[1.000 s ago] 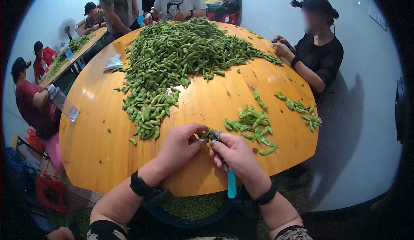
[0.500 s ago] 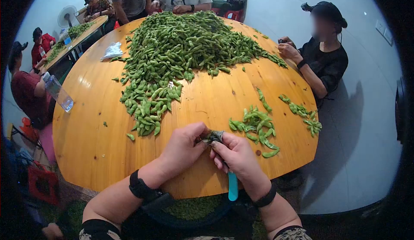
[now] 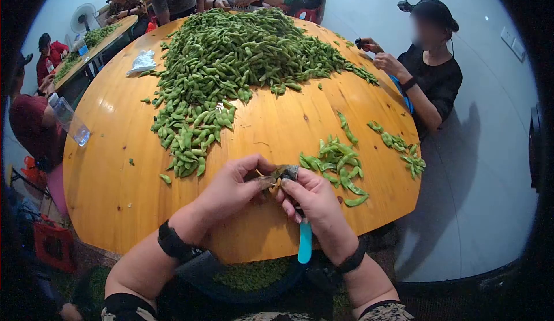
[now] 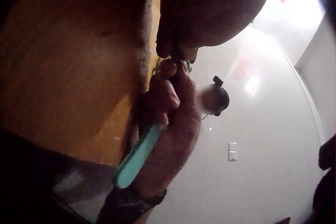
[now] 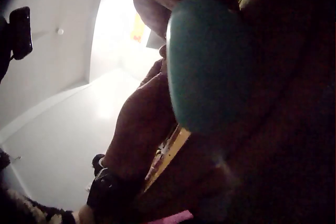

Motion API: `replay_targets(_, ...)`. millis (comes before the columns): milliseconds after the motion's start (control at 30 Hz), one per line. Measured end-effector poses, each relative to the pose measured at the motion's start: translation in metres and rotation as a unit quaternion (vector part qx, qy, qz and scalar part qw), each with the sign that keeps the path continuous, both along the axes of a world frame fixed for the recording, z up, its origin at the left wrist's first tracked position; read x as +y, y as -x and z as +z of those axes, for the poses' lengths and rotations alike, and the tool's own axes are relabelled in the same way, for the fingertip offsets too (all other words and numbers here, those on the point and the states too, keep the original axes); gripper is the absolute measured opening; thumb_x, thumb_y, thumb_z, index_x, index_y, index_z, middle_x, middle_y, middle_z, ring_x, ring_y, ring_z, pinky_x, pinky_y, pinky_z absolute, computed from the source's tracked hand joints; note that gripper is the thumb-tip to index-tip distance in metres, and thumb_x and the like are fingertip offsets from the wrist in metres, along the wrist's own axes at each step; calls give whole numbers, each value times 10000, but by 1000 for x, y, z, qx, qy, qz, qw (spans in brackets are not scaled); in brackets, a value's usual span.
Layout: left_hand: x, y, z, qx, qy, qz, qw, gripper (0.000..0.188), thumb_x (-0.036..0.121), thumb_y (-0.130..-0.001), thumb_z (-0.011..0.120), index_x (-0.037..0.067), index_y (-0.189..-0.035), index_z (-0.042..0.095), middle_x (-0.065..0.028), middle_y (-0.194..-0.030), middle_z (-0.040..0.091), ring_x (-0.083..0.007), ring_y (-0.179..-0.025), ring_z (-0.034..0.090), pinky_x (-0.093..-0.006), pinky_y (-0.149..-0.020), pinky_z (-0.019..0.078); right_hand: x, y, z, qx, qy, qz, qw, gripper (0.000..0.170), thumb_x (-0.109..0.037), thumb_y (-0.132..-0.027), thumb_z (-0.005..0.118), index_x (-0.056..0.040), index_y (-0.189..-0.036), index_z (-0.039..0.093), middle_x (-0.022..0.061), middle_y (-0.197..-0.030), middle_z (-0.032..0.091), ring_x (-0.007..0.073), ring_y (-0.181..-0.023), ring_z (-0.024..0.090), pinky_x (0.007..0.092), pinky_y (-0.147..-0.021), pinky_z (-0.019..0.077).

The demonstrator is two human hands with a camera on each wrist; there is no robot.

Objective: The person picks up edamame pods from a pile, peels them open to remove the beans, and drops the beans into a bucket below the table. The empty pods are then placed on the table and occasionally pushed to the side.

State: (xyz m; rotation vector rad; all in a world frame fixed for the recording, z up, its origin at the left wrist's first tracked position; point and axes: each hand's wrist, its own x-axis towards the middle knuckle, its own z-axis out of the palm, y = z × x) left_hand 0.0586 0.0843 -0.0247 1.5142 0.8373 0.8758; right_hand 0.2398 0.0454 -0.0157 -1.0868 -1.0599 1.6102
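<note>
In the head view my left hand (image 3: 234,179) and right hand (image 3: 317,200) meet fingertip to fingertip above the near edge of the wooden table (image 3: 138,211). My right hand curls round a tool with a flat turquoise handle (image 3: 304,243), which hangs below the palm; its working end is hidden. A dark wrapping (image 3: 288,173) covers a right fingertip. The left thumb and finger pinch a small yellowish-brown pod (image 3: 276,186), mostly covered by fingers. Loose green soybean pods (image 3: 332,156) lie just beyond my right hand.
A large heap of soybean pods (image 3: 248,55) fills the table's far middle. A dark tub (image 3: 216,289) with small green contents sits below the near edge. Left stands a water bottle (image 3: 69,119); a white plastic bag (image 3: 142,61) lies behind it. A person (image 3: 433,79) sits at right.
The left fingertips have drawn slightly back and left from the right ones, with the thumb now further out. The head view has shifted a little. The person at right has moved their hands apart.
</note>
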Motion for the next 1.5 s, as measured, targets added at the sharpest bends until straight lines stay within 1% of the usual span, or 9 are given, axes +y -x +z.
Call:
replay_targets(133, 1, 3, 7, -116, 195, -38, 973, 224, 156, -927, 556, 30, -1106, 601, 12, -855, 604, -36, -699, 546, -200, -610, 453, 0, -1, 3, 31, 17, -7, 999, 131, -117, -937, 508, -18, -977, 583, 7, -712, 596, 29, -462, 504, 155, -376, 362)
replay_targets(333, 4, 4, 2, 7, 67, 3, 998, 239, 149, -911, 565, 46, -1124, 599, 39, -791, 558, -37, -658, 525, -187, -592, 439, -9, 5, 9, -6, 7, -40, 999, 182, -108, -942, 488, -2, -1057, 580, 13, -705, 593, 27, -469, 506, 158, -375, 358)
replay_targets(433, 3, 1, 4, -32, 20, 10, 999, 227, 145, -896, 592, 46, -1100, 607, 38, -796, 572, -34, -663, 522, -180, -593, 433, -9, 8, 12, -106, -41, -24, 993, 188, -100, -937, 487, -14, -1074, 582, -8, -671, 557, 38, -463, 496, 191, -410, 376)
replay_targets(667, 1, 5, 15, -51, 157, 4, 986, 210, 123, -874, 617, 33, -1064, 618, 25, -909, 616, -36, -807, 550, -206, -700, 463, -15, 11, 7, -142, -49, 41, 988, 172, -97, -937, 481, -25, -1051, 587, -12, -702, 580, 29, -484, 495, 166, -418, 369)
replay_targets(767, 0, 1, 6, -53, 126, 38, 990, 200, 109, -877, 618, 27, -1059, 621, 22, -913, 617, -46, -784, 552, -210, -687, 467, -15, 10, 21, -113, -54, -39, 991, 176, -98, -939, 487, -18, -1062, 584, -9, -709, 584, 31, -485, 497, 169, -419, 370)
replay_targets(867, 0, -3, -1, -8, 10, 59, 998, 234, 81, -872, 614, 12, -1095, 620, -10, -888, 625, -77, -749, 563, -219, -672, 463, -8, 9, 21, -135, -83, -21, 987, 149, -100, -941, 492, -10, -1014, 586, -8, -702, 584, 33, -478, 496, 173, -414, 368)
replay_targets(933, 1, -1, 2, 147, -227, 60, 961, 328, 41, -839, 625, 23, -1165, 604, -66, -855, 618, -127, -723, 579, -238, -646, 461, -6, 8, 23, -158, -87, -1, 984, 122, -102, -939, 500, -10, -937, 580, -7, -689, 582, 38, -471, 499, 180, -413, 371)
replay_targets(1233, -1, -3, -4, 171, -328, 89, 925, 422, -9, -769, 650, 59, -1184, 615, -111, -745, 595, -197, -625, 587, -296, -565, 462, -4, 9, 20, -169, -88, 10, 982, 144, -79, -922, 508, 22, -858, 589, 10, -652, 592, 53, -472, 524, 219, -440, 426)
replay_targets(1500, -4, -2, -3, 155, -298, 95, 937, 378, -26, -780, 632, 51, -1150, 633, -122, -772, 611, -204, -655, 607, -281, -604, 481, 1, 8, 8, -117, -68, 21, 991, 104, -74, -918, 519, -11, -859, 578, -1, -647, 575, 47, -472, 515, 204, -431, 408)
